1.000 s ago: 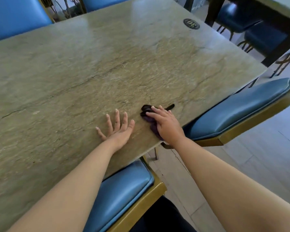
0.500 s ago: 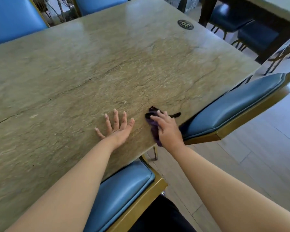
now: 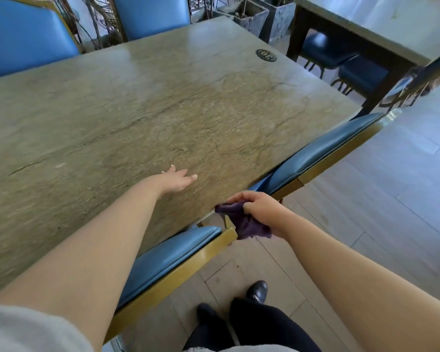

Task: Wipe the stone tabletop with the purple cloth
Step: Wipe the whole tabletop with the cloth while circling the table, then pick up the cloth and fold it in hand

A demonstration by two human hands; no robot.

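You wear a grey sleeve (image 3: 23, 329) pushed above bare forearms, dark trousers (image 3: 259, 326) and glossy black shoes (image 3: 258, 290).

Your left hand (image 3: 178, 181) lies on the tabletop (image 3: 137, 118) near its edge; your right hand (image 3: 260, 208) holds the cloth (image 3: 244, 222) just off that edge, above the floor (image 3: 366, 199); chairs (image 3: 315, 153) tucked beneath.

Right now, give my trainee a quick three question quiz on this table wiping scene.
1. True or false: the right hand grips the purple cloth.
2. Where is the cloth? A) spread flat mid-table B) off the near edge of the table, bunched.
3. Fill in: the left hand is over the table with fingers ____.

Key: 1 true; 2 B; 3 straight.
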